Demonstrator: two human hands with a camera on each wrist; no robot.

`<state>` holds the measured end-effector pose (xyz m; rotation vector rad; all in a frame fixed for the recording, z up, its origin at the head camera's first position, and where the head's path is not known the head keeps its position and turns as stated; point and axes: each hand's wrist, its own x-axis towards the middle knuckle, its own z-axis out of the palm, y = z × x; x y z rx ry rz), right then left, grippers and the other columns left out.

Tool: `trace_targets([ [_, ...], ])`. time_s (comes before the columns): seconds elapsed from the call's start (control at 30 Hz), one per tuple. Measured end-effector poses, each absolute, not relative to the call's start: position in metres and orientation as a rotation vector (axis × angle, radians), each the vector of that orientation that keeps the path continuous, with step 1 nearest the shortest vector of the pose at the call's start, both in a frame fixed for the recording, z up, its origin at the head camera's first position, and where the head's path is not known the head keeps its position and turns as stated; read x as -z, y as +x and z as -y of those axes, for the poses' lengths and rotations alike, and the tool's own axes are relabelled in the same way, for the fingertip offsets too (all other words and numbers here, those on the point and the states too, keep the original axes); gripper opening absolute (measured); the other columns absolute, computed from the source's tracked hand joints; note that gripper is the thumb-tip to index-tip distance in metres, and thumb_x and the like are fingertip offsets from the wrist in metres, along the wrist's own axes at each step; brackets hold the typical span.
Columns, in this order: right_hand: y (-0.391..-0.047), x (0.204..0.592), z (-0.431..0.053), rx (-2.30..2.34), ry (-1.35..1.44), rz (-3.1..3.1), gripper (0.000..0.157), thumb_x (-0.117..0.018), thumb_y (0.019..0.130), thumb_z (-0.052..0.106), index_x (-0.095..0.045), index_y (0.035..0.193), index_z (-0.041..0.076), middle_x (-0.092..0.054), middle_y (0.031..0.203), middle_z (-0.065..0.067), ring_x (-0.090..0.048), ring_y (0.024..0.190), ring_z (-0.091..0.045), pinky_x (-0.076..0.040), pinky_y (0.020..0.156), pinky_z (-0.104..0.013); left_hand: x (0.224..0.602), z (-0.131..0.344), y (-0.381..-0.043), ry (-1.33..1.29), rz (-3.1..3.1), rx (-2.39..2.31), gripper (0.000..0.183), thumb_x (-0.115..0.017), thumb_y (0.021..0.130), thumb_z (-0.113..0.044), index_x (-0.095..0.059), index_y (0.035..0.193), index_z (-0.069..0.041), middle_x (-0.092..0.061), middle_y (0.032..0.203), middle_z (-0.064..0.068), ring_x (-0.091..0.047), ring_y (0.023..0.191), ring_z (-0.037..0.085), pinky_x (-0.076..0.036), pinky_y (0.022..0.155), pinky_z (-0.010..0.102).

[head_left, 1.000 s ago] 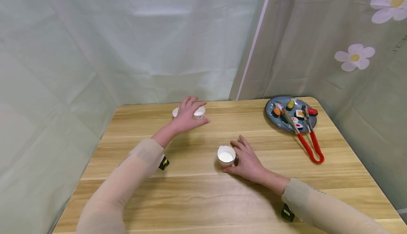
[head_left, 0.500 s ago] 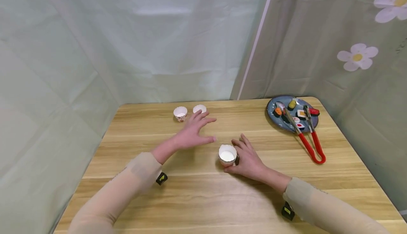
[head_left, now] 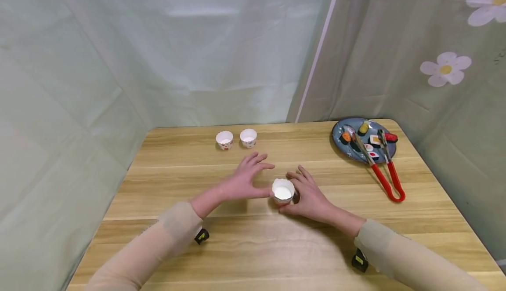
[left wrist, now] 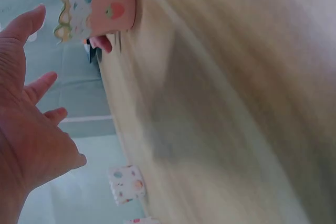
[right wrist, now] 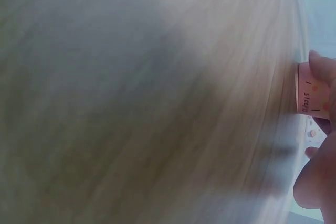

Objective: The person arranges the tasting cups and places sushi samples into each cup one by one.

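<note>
Three cups: one pink cup (head_left: 283, 191) between hands, two pale cups (head_left: 224, 140) (head_left: 248, 138) at back. Right hand (head_left: 310, 199) grips pink cup. Left hand (head_left: 243, 183) spread, near it. One plate (head_left: 347, 151), one pair of tongs (head_left: 380, 178).

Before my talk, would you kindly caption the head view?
Right hand holding a cup, left hand near, two cups behind.
</note>
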<state>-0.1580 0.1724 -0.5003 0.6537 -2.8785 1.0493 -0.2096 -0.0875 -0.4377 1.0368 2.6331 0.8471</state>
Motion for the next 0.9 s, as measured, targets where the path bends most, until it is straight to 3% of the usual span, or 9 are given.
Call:
trace_targets([
  [0.3, -0.157, 0.499, -0.171, -1.062, 0.653, 2.861, 0.081, -0.094, 0.069, 0.046, -0.063, 0.133, 0.006, -0.047, 0.154, -0.015, -0.009, 0.155, -0.037, -0.014, 0.120, -0.064, 0.446, 0.079, -0.198, 1.005, -2.641, -0.855, 0.079, -0.084, 0.079, -0.054, -0.055, 0.144, -0.021, -0.024, 0.168, 0.010, -0.008, 0.155, 0.036, -0.010, 0.120, 0.063],
  [0.47, -0.158, 0.501, -0.171, -1.043, 0.669, 2.847, 0.076, -0.094, 0.070, 0.045, -0.066, 0.129, 0.005, -0.049, 0.152, -0.016, -0.012, 0.154, -0.039, -0.016, 0.119, -0.064, 0.449, 0.075, -0.193, 0.987, -2.635, -0.865, 0.075, -0.084, 0.080, -0.054, -0.057, 0.141, -0.022, -0.025, 0.167, 0.012, -0.007, 0.155, 0.033, -0.008, 0.120, 0.063],
  [0.9, -0.158, 0.505, -0.171, -1.024, 0.679, 2.819, 0.049, -0.094, 0.070, 0.045, -0.069, 0.102, 0.018, -0.049, 0.152, -0.016, -0.013, 0.154, -0.040, -0.017, 0.119, -0.064, 0.457, 0.060, -0.181, 0.907, -2.766, -0.885, 0.077, -0.084, 0.075, -0.062, -0.057, 0.132, -0.018, -0.029, 0.165, 0.015, -0.012, 0.154, 0.037, -0.013, 0.121, 0.060],
])
